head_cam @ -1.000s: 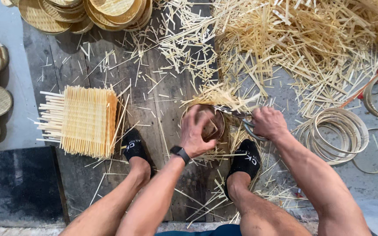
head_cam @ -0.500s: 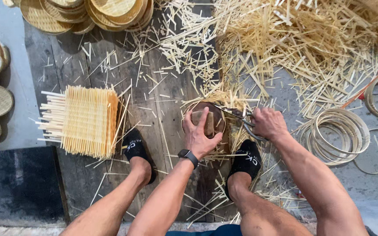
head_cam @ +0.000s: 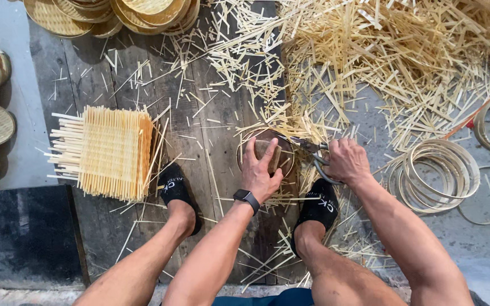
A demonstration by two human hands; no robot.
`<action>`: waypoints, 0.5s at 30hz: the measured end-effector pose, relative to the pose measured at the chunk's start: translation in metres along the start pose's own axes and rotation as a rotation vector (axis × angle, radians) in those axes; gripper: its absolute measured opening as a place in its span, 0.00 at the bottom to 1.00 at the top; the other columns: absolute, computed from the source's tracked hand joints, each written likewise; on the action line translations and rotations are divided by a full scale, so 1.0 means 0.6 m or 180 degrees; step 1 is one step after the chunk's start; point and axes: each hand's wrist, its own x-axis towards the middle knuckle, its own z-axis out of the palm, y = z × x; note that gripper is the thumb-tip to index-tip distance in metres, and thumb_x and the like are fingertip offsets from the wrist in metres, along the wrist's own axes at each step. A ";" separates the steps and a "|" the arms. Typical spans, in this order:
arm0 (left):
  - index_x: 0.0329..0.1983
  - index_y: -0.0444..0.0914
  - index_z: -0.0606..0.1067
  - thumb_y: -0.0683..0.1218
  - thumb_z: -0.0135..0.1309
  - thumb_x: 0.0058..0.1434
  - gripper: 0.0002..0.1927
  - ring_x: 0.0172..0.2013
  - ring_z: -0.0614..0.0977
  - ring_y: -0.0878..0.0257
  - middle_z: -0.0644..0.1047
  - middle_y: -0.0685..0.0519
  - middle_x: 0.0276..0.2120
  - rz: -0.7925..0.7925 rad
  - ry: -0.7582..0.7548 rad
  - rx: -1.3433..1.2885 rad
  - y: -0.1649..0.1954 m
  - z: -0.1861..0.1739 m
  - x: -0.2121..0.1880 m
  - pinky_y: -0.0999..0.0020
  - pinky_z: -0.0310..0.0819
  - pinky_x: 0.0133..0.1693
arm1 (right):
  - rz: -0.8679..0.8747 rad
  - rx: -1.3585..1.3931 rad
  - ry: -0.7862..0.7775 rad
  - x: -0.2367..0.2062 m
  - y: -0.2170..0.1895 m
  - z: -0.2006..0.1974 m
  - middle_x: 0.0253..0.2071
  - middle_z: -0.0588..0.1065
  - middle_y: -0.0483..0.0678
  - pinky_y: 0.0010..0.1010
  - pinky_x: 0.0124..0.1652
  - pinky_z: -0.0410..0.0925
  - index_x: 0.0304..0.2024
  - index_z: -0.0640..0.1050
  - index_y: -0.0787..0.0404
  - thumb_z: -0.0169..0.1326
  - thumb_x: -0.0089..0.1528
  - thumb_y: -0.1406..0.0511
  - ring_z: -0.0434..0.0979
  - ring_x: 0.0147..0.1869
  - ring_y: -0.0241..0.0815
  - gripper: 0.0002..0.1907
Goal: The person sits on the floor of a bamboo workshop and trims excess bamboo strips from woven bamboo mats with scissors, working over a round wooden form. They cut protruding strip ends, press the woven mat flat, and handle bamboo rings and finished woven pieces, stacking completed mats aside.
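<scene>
The left hand lies flat on a small brown block, fingers spread and pressing down, not curled round it. The block sits on a round dark disc resting on the wooden boards. Just right of the disc, the right hand has its fingers closed round the handles of a pair of scissors, whose blades point at the disc's edge. Left of the disc, well apart, lies a stack of woven mats. Right of the disc lie bamboo hoops; beyond it, loose bamboo strips.
</scene>
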 end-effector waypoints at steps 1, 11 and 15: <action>0.73 0.59 0.63 0.44 0.64 0.47 0.47 0.64 0.66 0.34 0.55 0.35 0.70 -0.0002 -0.0133 0.0007 0.001 0.000 -0.001 0.45 0.63 0.64 | -0.0068 -0.0025 0.0079 0.001 -0.001 0.003 0.40 0.75 0.58 0.42 0.46 0.71 0.41 0.75 0.66 0.58 0.56 0.53 0.76 0.46 0.54 0.23; 0.63 0.58 0.73 0.38 0.60 0.40 0.43 0.66 0.67 0.40 0.61 0.43 0.70 0.0283 -0.0588 0.0019 -0.013 -0.020 0.015 0.43 0.60 0.65 | -0.0039 -0.0107 -0.0467 0.010 0.030 0.010 0.37 0.76 0.56 0.40 0.39 0.74 0.43 0.76 0.64 0.53 0.62 0.55 0.77 0.40 0.48 0.18; 0.62 0.58 0.74 0.38 0.60 0.39 0.43 0.66 0.65 0.41 0.61 0.45 0.69 0.0418 -0.0598 -0.0062 -0.016 -0.025 0.019 0.43 0.59 0.65 | -0.0116 -0.0180 -0.0200 0.007 0.015 -0.013 0.37 0.75 0.59 0.42 0.39 0.74 0.43 0.75 0.69 0.60 0.54 0.44 0.77 0.40 0.52 0.34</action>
